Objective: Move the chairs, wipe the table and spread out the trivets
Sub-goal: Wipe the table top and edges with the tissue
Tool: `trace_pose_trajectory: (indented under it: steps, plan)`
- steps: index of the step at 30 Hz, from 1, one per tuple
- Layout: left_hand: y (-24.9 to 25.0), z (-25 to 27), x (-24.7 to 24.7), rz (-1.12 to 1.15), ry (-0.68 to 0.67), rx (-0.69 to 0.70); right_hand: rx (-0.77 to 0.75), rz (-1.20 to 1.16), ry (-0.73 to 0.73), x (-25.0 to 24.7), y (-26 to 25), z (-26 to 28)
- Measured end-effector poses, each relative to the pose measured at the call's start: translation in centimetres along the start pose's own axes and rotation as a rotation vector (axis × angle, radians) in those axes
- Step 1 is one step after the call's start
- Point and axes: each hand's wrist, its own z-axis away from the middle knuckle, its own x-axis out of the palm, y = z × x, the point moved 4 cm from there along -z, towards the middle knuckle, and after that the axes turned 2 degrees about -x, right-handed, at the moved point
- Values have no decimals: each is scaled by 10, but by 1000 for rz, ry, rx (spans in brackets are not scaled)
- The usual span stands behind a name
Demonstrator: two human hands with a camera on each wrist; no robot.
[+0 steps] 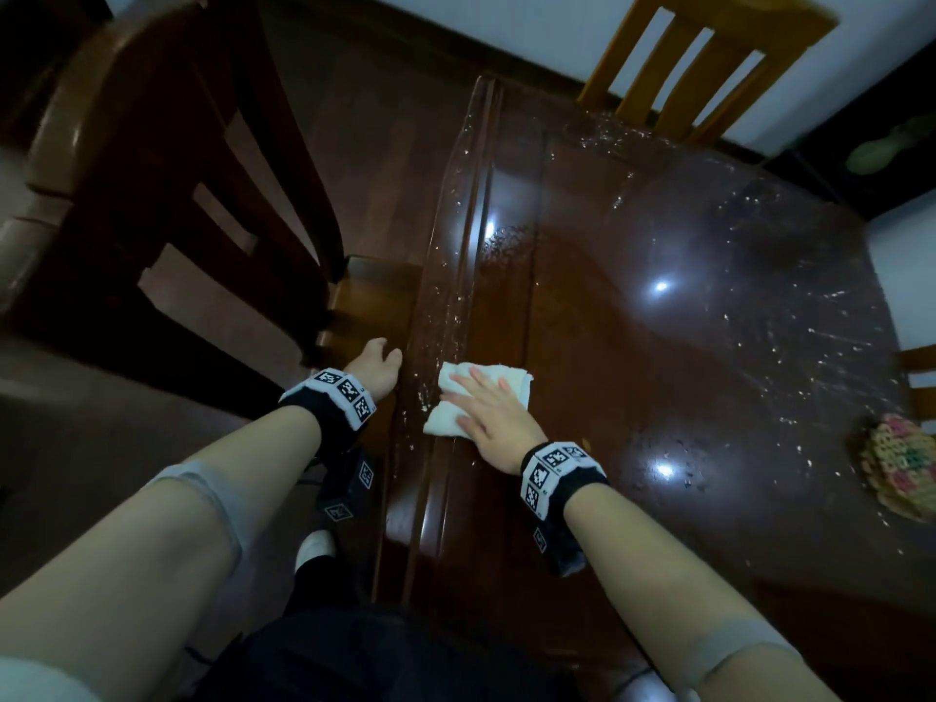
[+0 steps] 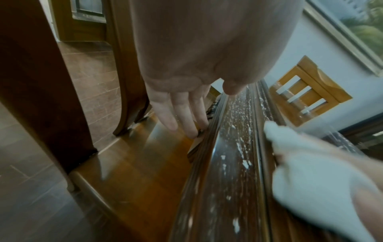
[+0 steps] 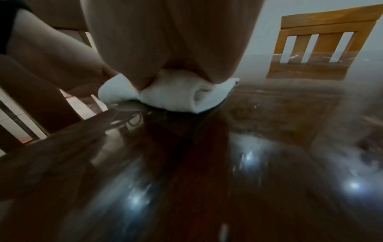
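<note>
Your right hand [image 1: 489, 415] is lying flat with straight, spread fingers on a folded white cloth [image 1: 458, 397], pressing it onto the table [image 1: 658, 377] near its left edge; the palm is covering much of the cloth, and in the right wrist view the fingers are hiding behind the heel of the hand, so only the rolled fold of the cloth [image 3: 176, 96] is showing. Your left hand [image 1: 374, 369] is hanging off the table's moulded edge with a loose, wide grip, holding nothing; in the left wrist view its fingers [image 2: 182, 114] are pointing down beside the rim, above the seat of the dark chair [image 1: 167, 195], though whether they are touching the rim is hard to tell. White specks and streaks are scattering over the glossy top and the rim, and ceiling lights are glaring off it. The trivets [image 1: 901, 468] are sitting in a stack at the table's right side, partly cut off by the frame and too blurred for their pattern to be made out. A lighter wooden chair [image 1: 699, 68] is standing at the far end, against the table. The wrist bands [image 1: 554, 471] are carrying black-and-white square markers; no readable writing is showing.
</note>
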Motion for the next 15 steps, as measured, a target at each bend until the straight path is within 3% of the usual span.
trace_pose_trajectory:
  steps: [6,11,13,15]
  plan:
    - [-18,25,-7,-50,-28,12,40,-151,18,43,-33,54]
    - [-28,52,-15,-132,-61,62,307,-655,5,35,-42,82]
    - [-32,56,-17,-146,-62,75,294,-824,195,16,-37,90]
    - [-35,60,-20,-144,-54,79,377,-839,453,-7,-17,98]
